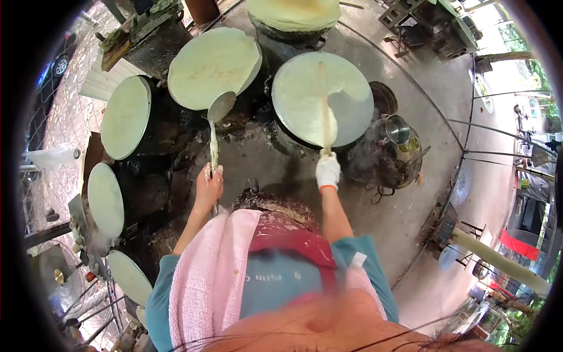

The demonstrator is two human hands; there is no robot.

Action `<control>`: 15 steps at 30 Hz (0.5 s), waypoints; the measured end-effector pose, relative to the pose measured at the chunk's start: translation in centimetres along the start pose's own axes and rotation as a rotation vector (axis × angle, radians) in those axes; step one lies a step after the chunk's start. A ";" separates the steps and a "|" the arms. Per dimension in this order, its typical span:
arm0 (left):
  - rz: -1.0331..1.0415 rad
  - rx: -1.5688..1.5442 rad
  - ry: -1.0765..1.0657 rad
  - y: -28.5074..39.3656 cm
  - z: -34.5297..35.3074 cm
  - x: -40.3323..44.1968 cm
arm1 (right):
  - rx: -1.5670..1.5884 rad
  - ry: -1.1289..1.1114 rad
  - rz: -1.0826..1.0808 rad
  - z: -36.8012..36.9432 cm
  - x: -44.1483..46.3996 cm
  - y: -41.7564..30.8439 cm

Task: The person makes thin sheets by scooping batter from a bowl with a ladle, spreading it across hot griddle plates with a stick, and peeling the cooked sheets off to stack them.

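My bare left hand [209, 186] is closed round the handle of a metal ladle [222, 107], whose bowl hangs by the near edge of a round griddle [214, 67] covered with a pale sheet. In a white glove, my right hand [328, 171] grips the handle of a long flat spreader [324, 97]. The spreader's blade, blurred, lies across another round griddle [358, 120]. Pale batter [293, 85] covers the left and upper part of that griddle, and a grey bare patch shows on its right.
More round griddles with pale sheets [126, 117] curve down the left side. A thick stack of sheets [293, 14] stands at the top. Right of the spreader's griddle, a metal cup [397, 129] sits over a dark sooty pot [381, 155]. A pink towel [202, 281] hangs over my front.
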State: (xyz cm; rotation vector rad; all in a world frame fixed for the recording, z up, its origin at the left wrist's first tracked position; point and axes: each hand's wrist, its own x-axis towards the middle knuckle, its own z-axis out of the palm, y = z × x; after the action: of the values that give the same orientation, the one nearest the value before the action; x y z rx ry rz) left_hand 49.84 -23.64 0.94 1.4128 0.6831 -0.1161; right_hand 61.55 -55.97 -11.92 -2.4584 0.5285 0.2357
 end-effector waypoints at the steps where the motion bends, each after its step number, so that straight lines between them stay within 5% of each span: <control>1: 0.000 -0.011 0.008 0.1 1.0 -0.2 | 0.028 0.056 -0.019 -0.9 1.2 1.2; 4: -0.004 0.000 0.025 0.3 3.9 -1.4 | 0.301 -0.136 0.035 -1.4 4.3 3.6; 5: -0.006 0.011 0.048 0.2 4.8 -1.8 | 0.435 -0.284 0.160 -5.9 0.9 -1.1; 7: -0.009 0.030 0.094 0.1 6.5 -2.7 | -0.018 -0.243 -0.243 -3.1 -0.1 2.5; 8: 0.021 0.079 0.097 0.1 7.1 -3.2 | -0.167 -0.332 -0.191 -3.3 -0.2 3.4; 13: -0.009 0.039 0.134 -0.3 9.4 -4.6 | -0.117 -0.095 -0.090 -8.0 6.1 6.8; 15: -0.013 0.064 0.139 -0.5 10.1 -4.7 | 0.157 -0.086 -0.096 -8.7 7.8 6.8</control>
State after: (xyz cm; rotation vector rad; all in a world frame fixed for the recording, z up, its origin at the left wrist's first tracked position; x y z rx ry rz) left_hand 49.58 -34.63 2.91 1.4883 0.8091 -0.0504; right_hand 66.06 -68.65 -10.80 -2.3023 0.3767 0.2496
